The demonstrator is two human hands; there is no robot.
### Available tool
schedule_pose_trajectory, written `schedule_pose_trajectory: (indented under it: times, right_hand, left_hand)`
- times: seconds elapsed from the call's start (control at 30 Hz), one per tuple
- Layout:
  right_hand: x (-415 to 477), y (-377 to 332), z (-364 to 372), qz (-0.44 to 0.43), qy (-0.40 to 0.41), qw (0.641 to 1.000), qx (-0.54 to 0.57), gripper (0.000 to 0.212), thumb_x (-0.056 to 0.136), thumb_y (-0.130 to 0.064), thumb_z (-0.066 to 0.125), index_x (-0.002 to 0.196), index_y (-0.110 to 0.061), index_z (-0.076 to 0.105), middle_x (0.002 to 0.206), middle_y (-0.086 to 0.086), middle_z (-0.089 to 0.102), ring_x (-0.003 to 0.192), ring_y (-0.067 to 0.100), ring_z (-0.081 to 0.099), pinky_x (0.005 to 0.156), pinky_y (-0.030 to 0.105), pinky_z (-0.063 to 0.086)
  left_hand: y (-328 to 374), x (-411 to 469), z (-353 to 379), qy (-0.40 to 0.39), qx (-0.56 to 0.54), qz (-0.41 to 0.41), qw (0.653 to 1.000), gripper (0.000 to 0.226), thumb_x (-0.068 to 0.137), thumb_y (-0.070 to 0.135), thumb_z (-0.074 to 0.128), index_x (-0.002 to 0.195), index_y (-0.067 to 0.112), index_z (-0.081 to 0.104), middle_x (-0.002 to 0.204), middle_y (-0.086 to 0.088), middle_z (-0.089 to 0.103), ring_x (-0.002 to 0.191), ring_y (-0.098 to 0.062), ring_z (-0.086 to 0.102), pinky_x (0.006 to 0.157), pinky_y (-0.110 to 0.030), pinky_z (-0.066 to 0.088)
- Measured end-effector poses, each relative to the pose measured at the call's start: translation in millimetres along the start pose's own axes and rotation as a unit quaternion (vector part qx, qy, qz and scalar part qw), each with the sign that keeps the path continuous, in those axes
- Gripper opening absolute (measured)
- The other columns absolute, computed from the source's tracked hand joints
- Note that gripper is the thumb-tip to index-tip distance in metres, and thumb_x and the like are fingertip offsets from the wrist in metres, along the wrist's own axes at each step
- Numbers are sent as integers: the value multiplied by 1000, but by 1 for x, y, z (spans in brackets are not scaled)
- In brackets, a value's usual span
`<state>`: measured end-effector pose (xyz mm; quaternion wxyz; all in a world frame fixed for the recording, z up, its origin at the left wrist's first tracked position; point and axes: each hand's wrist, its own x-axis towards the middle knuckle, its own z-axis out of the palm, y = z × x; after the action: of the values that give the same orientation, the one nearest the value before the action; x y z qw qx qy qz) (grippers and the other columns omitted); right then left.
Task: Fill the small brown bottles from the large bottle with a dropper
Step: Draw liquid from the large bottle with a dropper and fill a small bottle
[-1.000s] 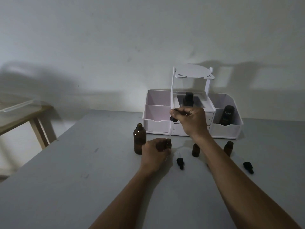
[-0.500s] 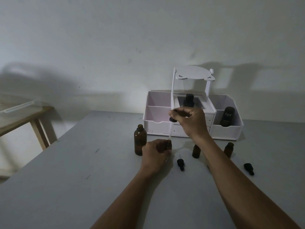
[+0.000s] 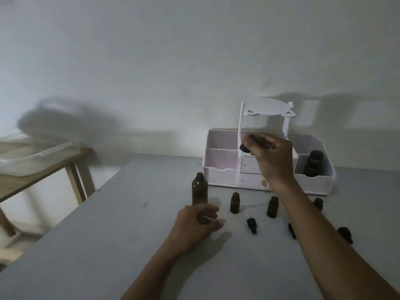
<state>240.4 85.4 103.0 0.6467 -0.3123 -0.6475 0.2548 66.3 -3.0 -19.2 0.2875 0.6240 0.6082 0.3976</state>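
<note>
Fingers of the right hand (image 3: 270,156) pinch the black-capped dropper (image 3: 244,148) high above the grey table (image 3: 129,245), probably so that its glass tube (hard to make out against the white plastic organiser (image 3: 220,176)) clears the necks below. The left hand (image 3: 197,221) rests loosely curled and holds nothing, just in front of the large open brown glass bottle (image 3: 199,189). The small brown bottles (image 3: 234,202) stand uncapped and well spaced, with loose black caps (image 3: 251,225) lying in front of them. The table's left edge is well apart from all this.
</note>
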Motion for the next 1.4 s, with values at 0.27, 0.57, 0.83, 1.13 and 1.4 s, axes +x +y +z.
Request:
schedule_pose_trajectory:
  times: [0.27, 0.57, 0.83, 1.13, 1.4]
  right_hand:
    - [-1, -13, 36, 24, -2, 998, 60, 9, 84, -18, 75, 84, -27, 74, 78, -6, 75, 75, 11, 73, 75, 27, 61]
    - [0, 3, 59, 36, -3, 997, 65, 12, 83, -22, 76, 83, -34, 73, 80, -10, 75, 78, 9, 73, 79, 31, 60]
    - [-3, 11, 67, 19, -32, 999, 27, 6, 86, -19, 74, 91, -22, 72, 78, -14, 71, 72, -8, 68, 68, 6, 50]
    - [-20, 26, 85, 20, -134, 990, -33, 10, 87, -19, 73, 95, -13, 76, 82, -12, 72, 74, -9, 67, 68, 0, 46]
    - [-27, 48, 89, 56, -157, 983, -74, 12, 85, -21, 75, 94, -13, 78, 83, -5, 75, 74, -4, 69, 67, 1, 47]
  left_hand:
    - [-32, 18, -68, 75, -13, -48, 996, 36, 75, 36, 84, 109, 34, 70, 98, 9, 75, 87, -4, 71, 84, -28, 58]
    - [-43, 39, -53, 61, -171, -4, 983, 47, 72, 4, 82, 114, 20, 71, 105, 1, 77, 97, -15, 73, 83, -29, 56]
    - [-46, 44, -49, 57, -150, 21, 987, 50, 75, 9, 84, 119, 25, 69, 105, 6, 76, 96, -9, 72, 78, -20, 55]
    - [-43, 43, -44, 76, -130, 29, 988, 46, 78, 18, 82, 121, 30, 68, 107, 9, 74, 92, -4, 72, 74, -17, 55]
    - [-45, 46, -39, 90, -119, 37, 988, 52, 78, 22, 82, 127, 23, 66, 109, 6, 74, 93, -6, 72, 79, -23, 58]
